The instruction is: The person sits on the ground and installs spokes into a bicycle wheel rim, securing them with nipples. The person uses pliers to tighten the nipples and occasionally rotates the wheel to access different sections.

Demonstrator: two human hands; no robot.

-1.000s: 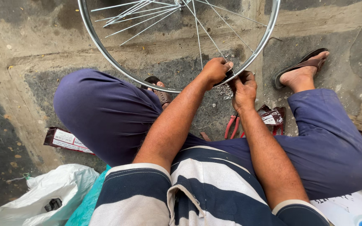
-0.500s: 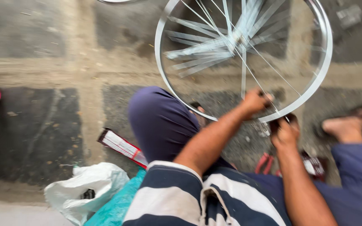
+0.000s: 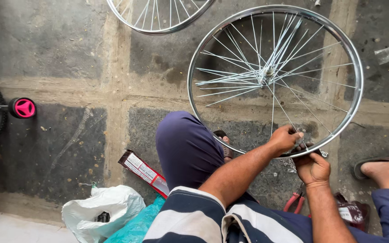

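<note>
The view has swung since a second ago, so the whole bicycle wheel (image 3: 275,81) is now seen, lying near the knees. Its near rim is gripped by the left hand (image 3: 285,139) and right hand (image 3: 312,168), as before, so the work there seems ongoing. The stone floor (image 3: 68,58) is shared with a second wheel (image 3: 158,18) farther off.

A second wheel (image 3: 158,18) lies on the floor (image 3: 59,135), with a white bag (image 3: 100,211), red box (image 3: 145,173), pink knob (image 3: 24,108) and pliers (image 3: 296,201).
</note>
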